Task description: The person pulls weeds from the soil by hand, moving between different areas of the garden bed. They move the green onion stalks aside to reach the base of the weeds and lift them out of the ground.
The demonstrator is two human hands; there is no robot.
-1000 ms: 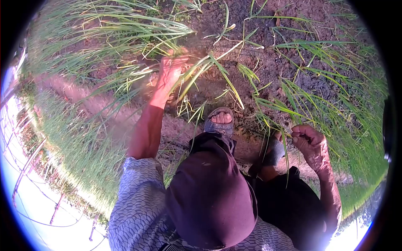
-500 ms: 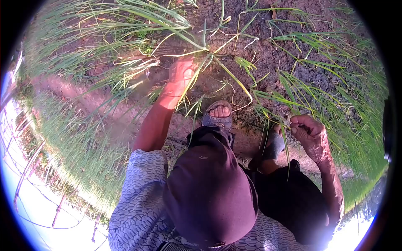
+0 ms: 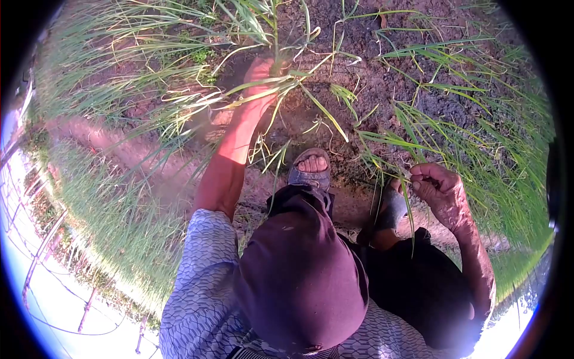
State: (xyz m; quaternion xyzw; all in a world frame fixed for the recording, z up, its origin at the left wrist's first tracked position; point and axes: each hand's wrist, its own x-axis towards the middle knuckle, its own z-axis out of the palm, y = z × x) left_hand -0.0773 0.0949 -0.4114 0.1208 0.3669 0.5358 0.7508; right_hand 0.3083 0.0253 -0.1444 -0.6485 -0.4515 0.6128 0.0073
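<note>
Radially splayed long green leaves (image 3: 297, 76)

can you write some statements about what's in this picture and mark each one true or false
1. The left hand reaches farther forward than the right hand. True.
2. The right hand lies flat on the ground. False: its fingers are curled, with the thumb close to them.
3. Bare toes show at the front of a sandal. True.
4. The left sleeve is plain black. False: it is light with a repeating dark pattern.
5. Soil shows among the long green leaves. True.
</note>
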